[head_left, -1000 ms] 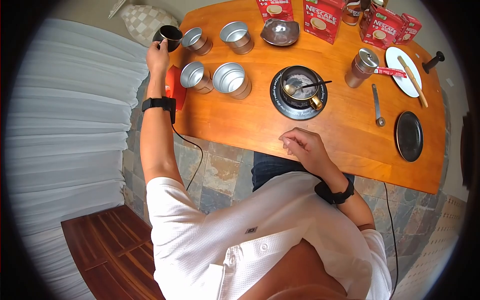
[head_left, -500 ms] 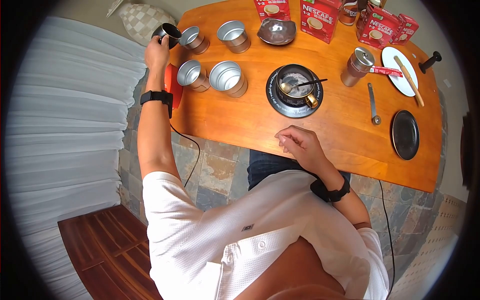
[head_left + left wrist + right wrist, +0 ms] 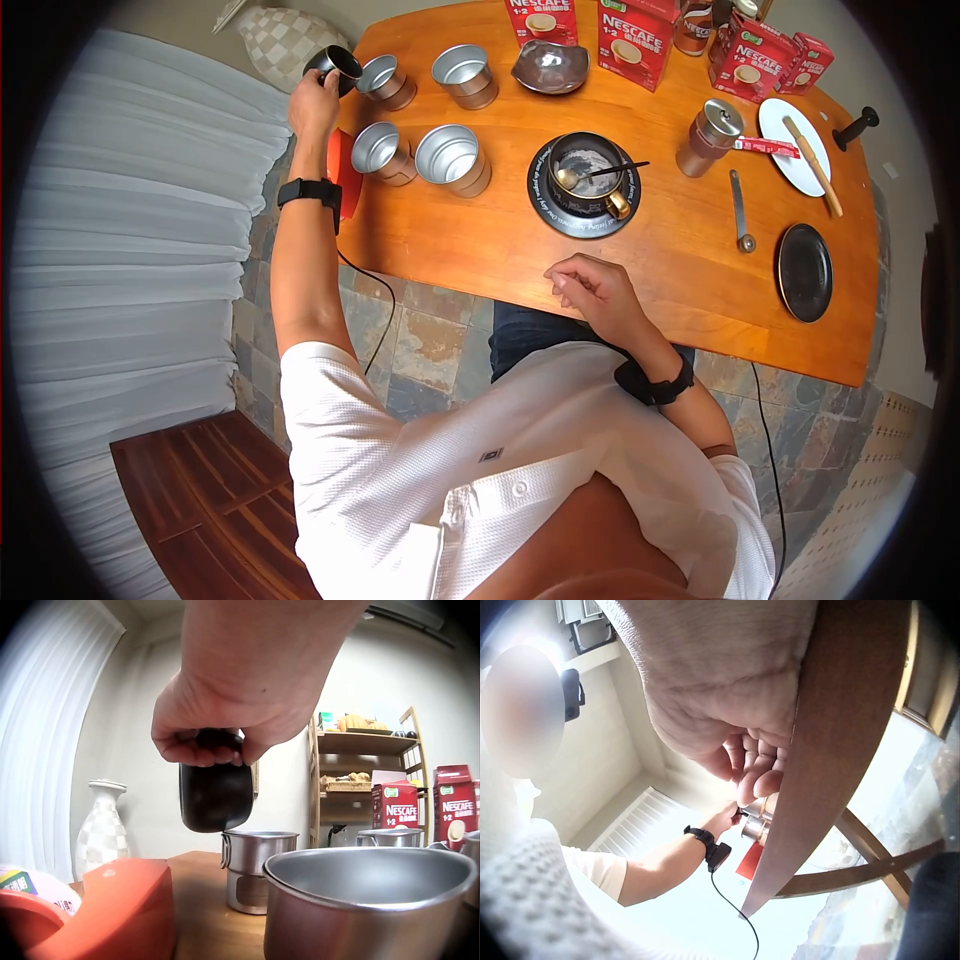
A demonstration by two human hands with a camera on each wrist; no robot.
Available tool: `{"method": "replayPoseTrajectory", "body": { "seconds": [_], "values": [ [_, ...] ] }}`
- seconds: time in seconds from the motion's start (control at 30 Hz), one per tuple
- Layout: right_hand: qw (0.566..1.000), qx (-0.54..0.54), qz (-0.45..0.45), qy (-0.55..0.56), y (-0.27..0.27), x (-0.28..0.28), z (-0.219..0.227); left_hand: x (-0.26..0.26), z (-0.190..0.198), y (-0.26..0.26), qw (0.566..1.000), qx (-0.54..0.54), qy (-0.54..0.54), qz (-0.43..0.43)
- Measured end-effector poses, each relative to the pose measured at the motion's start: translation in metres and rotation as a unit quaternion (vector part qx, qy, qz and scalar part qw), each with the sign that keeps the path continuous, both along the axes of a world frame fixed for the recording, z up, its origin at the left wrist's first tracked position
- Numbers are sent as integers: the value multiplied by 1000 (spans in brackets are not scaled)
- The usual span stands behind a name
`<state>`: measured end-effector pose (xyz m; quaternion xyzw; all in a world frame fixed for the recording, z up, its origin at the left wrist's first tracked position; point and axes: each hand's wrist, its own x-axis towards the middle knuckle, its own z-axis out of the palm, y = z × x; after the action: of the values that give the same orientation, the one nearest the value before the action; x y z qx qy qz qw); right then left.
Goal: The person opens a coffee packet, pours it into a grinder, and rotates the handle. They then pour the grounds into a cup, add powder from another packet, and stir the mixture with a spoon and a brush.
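At the table's far left, my left hand (image 3: 315,103) grips a black mug (image 3: 217,795) by its handle, held up and tilted. The mug's lower end overlaps the rim of a metal cup (image 3: 386,82) in the left wrist view. Three more metal cups stand close by, the nearest being a wide one (image 3: 367,900). My right hand (image 3: 597,292) rests at the table's front edge with loosely curled fingers and nothing in them. Beyond it, a black cup with a gold handle (image 3: 617,206) sits on a black saucer (image 3: 545,215), a spoon (image 3: 569,178) leaning inside.
A red-orange container (image 3: 348,175) stands at the left edge. Nescafe boxes (image 3: 632,45) and a dark dish (image 3: 550,68) line the back. Rightward are a coffee grinder (image 3: 709,138), its crank handle (image 3: 738,205), a white plate (image 3: 772,120) with a brush (image 3: 815,165), and a black plate (image 3: 803,272).
The black mug in my left hand has tipped further, its mouth turning to the right. The head view has shifted slightly; my right hand stays at the table edge.
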<state>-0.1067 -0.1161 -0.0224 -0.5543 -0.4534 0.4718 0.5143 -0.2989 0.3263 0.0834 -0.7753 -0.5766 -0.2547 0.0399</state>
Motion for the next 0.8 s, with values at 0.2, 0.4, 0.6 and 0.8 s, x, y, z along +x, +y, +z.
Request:
{"method": "replayPoseTrajectory", "body": {
  "seconds": [0.2, 0.4, 0.6, 0.8],
  "values": [
    [1000, 19, -16, 14, 0, -2, -5, 2, 1, -1, 1000, 3, 8, 3],
    [1000, 10, -14, 24, 0, -2, -5, 4, 2, -4, 1000, 15, 12, 5],
    [999, 24, -14, 18, 0, -2, -10, 5, 3, -6, 1000, 6, 17, 5],
    [1000, 12, 15, 9, -1, 2, -7, 7, 3, -9, 1000, 16, 18, 8]
  ]
}}
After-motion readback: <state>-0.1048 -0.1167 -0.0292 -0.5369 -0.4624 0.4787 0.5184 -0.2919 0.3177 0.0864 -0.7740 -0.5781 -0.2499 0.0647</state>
